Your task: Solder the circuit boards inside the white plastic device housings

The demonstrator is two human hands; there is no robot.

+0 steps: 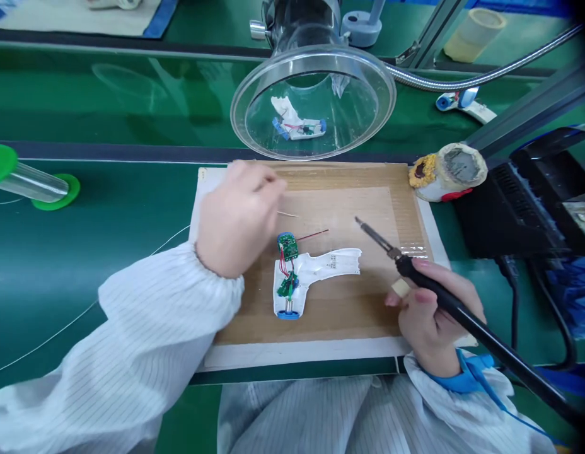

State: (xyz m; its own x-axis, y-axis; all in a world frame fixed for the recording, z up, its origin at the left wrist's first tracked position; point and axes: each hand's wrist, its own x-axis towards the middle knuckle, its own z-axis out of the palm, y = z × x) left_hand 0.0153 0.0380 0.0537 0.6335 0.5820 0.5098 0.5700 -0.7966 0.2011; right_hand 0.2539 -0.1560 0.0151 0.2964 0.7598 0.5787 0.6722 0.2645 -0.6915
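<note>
Over green bench (108, 208), cardboard mat (349, 315): pinching wire (289, 215) in left hand (238, 217), gripping iron (500, 349) tight in right hand (432, 312). Could scorch shell (330, 263), overshooting board (287, 246).

White pinstriped smock sleeves (145, 340), elastic cuffs (217, 277), blue wrist strap (469, 375) with blue cord (500, 403) by the right hand (429, 315)

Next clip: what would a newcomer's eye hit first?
The black soldering iron, gripped in the right hand, angles over the brown mat. Left of its tip lies an opened white casing with green circuit boards, beside the left hand pinching a thin wire. A clear round hood sits beyond.
</note>
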